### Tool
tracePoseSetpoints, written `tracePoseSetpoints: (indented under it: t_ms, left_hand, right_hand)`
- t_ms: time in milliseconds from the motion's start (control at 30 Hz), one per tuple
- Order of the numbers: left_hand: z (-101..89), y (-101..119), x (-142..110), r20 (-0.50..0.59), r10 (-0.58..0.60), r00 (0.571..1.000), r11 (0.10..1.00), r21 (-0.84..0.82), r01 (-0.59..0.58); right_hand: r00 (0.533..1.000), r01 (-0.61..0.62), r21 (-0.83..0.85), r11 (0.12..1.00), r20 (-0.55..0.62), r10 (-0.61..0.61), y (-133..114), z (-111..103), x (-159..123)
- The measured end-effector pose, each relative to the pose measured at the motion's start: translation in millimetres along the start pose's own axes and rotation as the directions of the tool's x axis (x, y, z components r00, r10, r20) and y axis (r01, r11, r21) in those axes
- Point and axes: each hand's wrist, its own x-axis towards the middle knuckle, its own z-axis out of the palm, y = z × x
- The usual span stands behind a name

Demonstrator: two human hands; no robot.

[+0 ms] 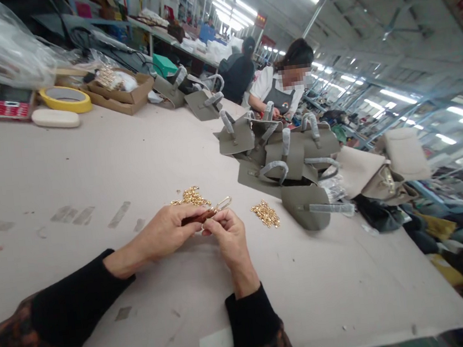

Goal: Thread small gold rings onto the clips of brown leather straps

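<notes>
My left hand (167, 234) and my right hand (229, 235) meet above the table, both gripping a small brown strap piece (198, 217) with a gold clasp (222, 203) at its far end. Two heaps of small gold metal fittings lie on the table: one (192, 197) just beyond my left hand, the other (265, 213) to the right of my right hand. Both arms wear black sleeves.
A pile of grey-green leather bag parts with wrapped handles (288, 158) lies beyond the fittings. A roll of yellow tape (65, 99), a red calculator (11, 104), a white case (55, 118) and cardboard trays (119, 91) sit far left. A seated person (284, 86) works across the table.
</notes>
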Motion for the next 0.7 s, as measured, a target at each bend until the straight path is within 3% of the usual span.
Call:
tracePoseSetpoints:
  t_ms: [267,367,533,600,700]
  left_hand:
    - [6.2,1,-5,-0.033,0.045,0.998,0.998,0.044,-0.043]
    - [10.7,-1,-6,-0.017,-0.08,0.997,0.987,-0.141,0.077]
    - [11.2,-3,-3,0.111,-0.32,0.941,0.843,-0.42,0.336]
    - [8.6,-2,-2,0.103,-0.38,0.919,0.798,-0.466,0.382]
    - [4.5,3,-1,0.101,-0.431,0.897,0.735,-0.537,0.414]
  right_hand:
    - [0.994,0.111,-0.037,0.993,-0.017,-0.112,-3,2,-5]
    - [0.991,0.126,-0.081,0.989,-0.039,-0.129,-5,3,-4]
    - [0.979,0.13,-0.245,0.961,-0.12,-0.163,-3,-17,7]
    - [0.944,0.1,-0.476,0.874,-0.231,-0.234,-1,-34,12]
    - [0.883,-0.013,-0.757,0.654,-0.316,-0.348,3,-62,16]
